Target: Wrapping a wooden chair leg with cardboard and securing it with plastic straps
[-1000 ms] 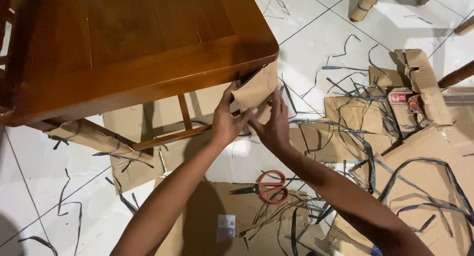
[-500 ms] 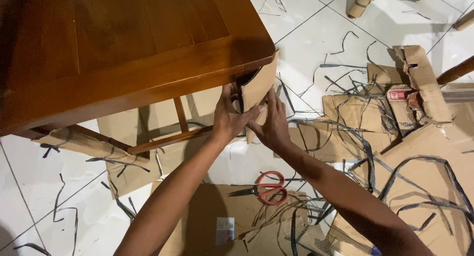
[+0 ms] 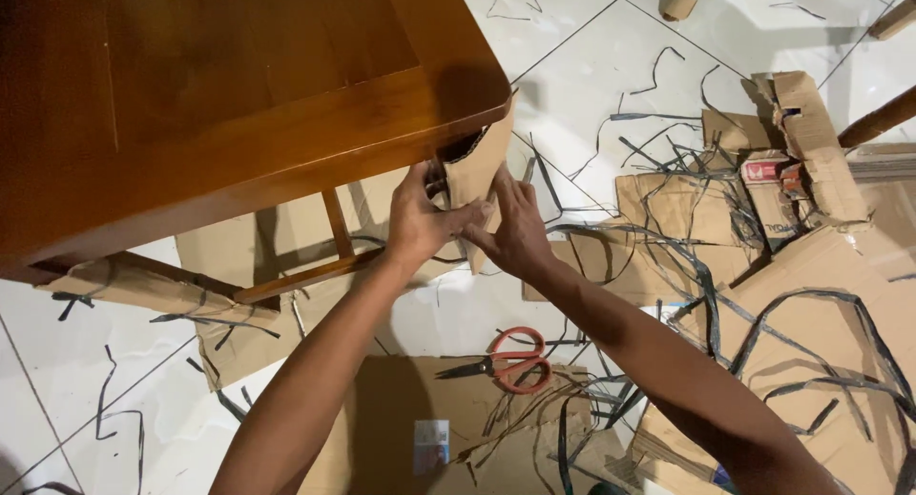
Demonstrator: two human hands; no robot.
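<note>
Both hands meet at the table (image 3: 239, 84) corner. Left hand (image 3: 417, 223) presses its fingers against the cardboard (image 3: 480, 166) wrapped round the table leg, thumb stretched across its face. Right hand (image 3: 516, 230) lies half-closed against the same cardboard from the other side, fingers on its edge. Scissors (image 3: 506, 358) lie below on flat cardboard, well apart, among black strips (image 3: 706, 285).

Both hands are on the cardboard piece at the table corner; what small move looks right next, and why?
Probably press the cardboard piece flatter around the table leg. Its top edge gapes open under the corner, while the left hand pinches its lower edge and the right hand backs it from the other side. The scissors lie on cardboard below, out of use.
</note>
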